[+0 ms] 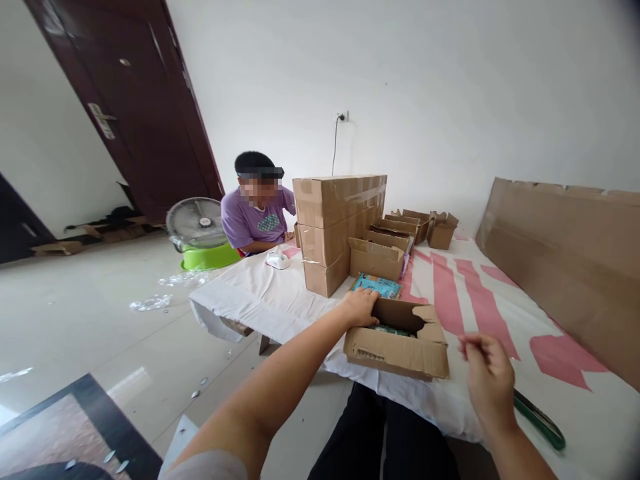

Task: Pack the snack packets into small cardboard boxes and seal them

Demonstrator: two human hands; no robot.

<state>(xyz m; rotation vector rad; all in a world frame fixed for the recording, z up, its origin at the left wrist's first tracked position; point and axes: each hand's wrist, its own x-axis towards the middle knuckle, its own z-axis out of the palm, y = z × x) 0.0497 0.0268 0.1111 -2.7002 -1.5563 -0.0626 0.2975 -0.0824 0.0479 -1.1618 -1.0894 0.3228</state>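
My left hand [360,307] rests on the left rim of a small open cardboard box [400,350] at the table's near edge, its fingers curled over the flap. Something green lies inside the box. My right hand [487,377] hovers just right of the box, fingers loosely curled with the fingertips pinched; nothing I can name shows in them. A teal packet [377,285] lies flat on the cloth just behind the box.
A white cloth with pink stripes [450,293] covers the table. Stacked sealed cartons [335,227] and several small open boxes [400,233] stand behind. A person in a purple shirt [255,223] sits at the far end. Large flat cardboard [565,260] leans right. A green tool [543,421] lies near.
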